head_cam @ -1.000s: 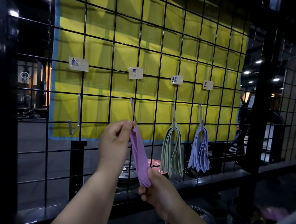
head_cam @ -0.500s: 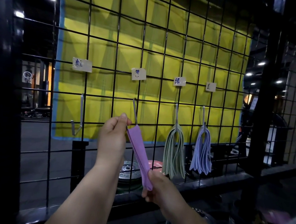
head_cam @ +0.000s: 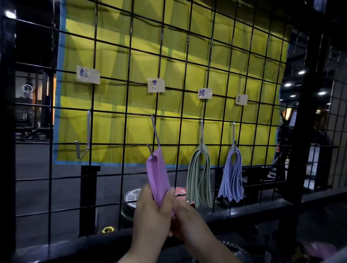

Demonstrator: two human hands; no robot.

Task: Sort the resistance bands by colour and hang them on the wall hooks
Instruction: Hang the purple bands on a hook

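Band (head_cam: 157, 177) (purple, looped on hook (head_cam: 155, 129)) is pinched by left grip (head_cam: 151, 216) and right grip (head_cam: 190, 224).

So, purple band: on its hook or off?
On: the hook pokes up through the top loop of the purple band; left hand and right hand grip its lower end.

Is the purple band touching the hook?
Touching. In the head view, the top loop of the purple band sits over the hook, and the hook's tip pokes out through the loop.
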